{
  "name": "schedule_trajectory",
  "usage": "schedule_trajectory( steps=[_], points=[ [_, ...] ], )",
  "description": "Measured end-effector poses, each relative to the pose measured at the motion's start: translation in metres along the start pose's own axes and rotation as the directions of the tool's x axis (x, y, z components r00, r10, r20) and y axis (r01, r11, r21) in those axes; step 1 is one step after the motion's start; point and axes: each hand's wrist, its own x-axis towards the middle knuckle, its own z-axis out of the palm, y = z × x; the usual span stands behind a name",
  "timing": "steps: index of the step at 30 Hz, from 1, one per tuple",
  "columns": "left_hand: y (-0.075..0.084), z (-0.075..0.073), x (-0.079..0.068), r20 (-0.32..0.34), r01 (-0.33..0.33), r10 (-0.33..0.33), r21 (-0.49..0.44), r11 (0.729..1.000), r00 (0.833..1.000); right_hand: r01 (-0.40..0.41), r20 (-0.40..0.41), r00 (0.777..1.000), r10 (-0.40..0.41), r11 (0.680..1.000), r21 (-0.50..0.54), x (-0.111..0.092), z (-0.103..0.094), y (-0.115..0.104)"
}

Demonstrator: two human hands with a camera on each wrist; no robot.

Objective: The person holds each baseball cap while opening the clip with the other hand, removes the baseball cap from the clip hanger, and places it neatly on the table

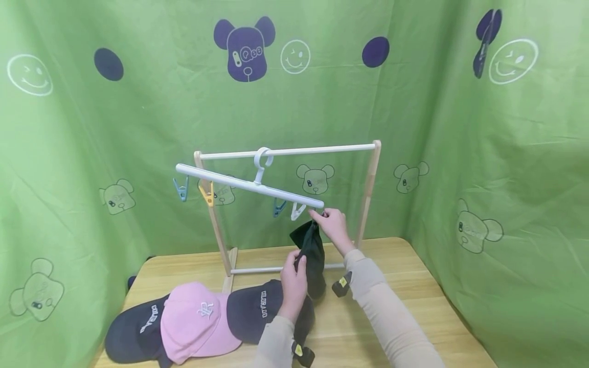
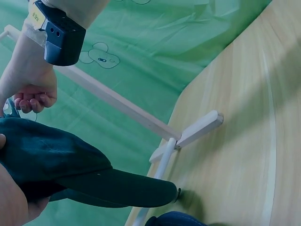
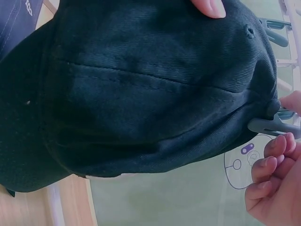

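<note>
A dark green cap (image 1: pixel 315 260) hangs crown up below the low right end of a white clip hanger (image 1: pixel 225 180). My left hand (image 1: pixel 294 281) holds the cap by its side; in the right wrist view a fingertip (image 3: pixel 212 6) rests on the crown. Higher up, my right hand (image 1: pixel 335 229) pinches a grey-blue clip (image 3: pixel 273 126), whose jaws sit at the top of the crown. The left wrist view shows the cap's brim (image 2: pixel 122 187) pointing down toward the table. The hanger's hook loops over the rack's top rod, and the bar slopes down to the right.
A wooden rack (image 1: pixel 371 189) carries the hanger. Other clips dangle from it: blue (image 1: pixel 182 191), yellow (image 1: pixel 208 196), another blue (image 1: pixel 278 207) and white (image 1: pixel 297 211). On the table (image 1: pixel 391 306), a pink cap (image 1: pixel 188 322) lies between navy caps (image 1: pixel 138 327), left of my forearms.
</note>
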Motion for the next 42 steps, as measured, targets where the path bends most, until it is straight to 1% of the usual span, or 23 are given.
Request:
schedule_trajectory(
  steps=[4, 8, 13, 20, 25, 28, 31, 37, 42],
  points=[
    [0.001, 0.004, -0.002, 0.007, -0.005, 0.006, -0.004, 1.000, 1.000, 0.013, -0.024, 1.000, -0.014, 1.000, -0.010, 0.000, -0.004, 0.006],
    [0.004, 0.009, -0.005, 0.011, -0.004, 0.004, -0.013, 1.000, 1.000, 0.009, -0.040, 0.999, -0.009, 1.000, -0.013, 0.000, -0.009, 0.011],
    [0.007, 0.016, -0.007, 0.022, 0.023, -0.022, -0.030, 0.999, 1.000, -0.003, -0.046, 0.999, 0.002, 1.000, -0.014, -0.002, -0.018, 0.014],
    [0.011, 0.022, -0.010, 0.046, 0.062, -0.061, -0.031, 0.998, 0.997, -0.027, -0.035, 0.999, 0.026, 0.999, -0.018, -0.004, -0.028, 0.017],
    [0.013, 0.026, -0.012, 0.046, 0.026, -0.026, -0.003, 1.000, 0.999, -0.029, -0.036, 0.999, 0.028, 0.999, -0.020, -0.004, -0.034, 0.021],
    [0.014, 0.028, -0.013, 0.051, 0.027, -0.027, 0.004, 1.000, 0.998, -0.029, -0.039, 0.999, 0.028, 0.999, -0.025, -0.004, -0.037, 0.022],
    [0.015, 0.028, -0.013, 0.054, 0.034, -0.034, 0.001, 0.999, 0.998, -0.031, -0.038, 0.999, 0.030, 0.999, -0.032, -0.003, -0.038, 0.022],
    [0.019, 0.026, -0.012, 0.056, 0.009, -0.009, 0.001, 1.000, 0.998, -0.033, -0.023, 0.999, 0.032, 0.999, -0.036, -0.002, -0.043, 0.020],
    [0.020, 0.025, -0.010, 0.066, 0.003, -0.002, -0.018, 1.000, 0.998, -0.021, -0.002, 1.000, 0.021, 0.998, -0.058, -0.001, -0.047, 0.017]
  ],
)
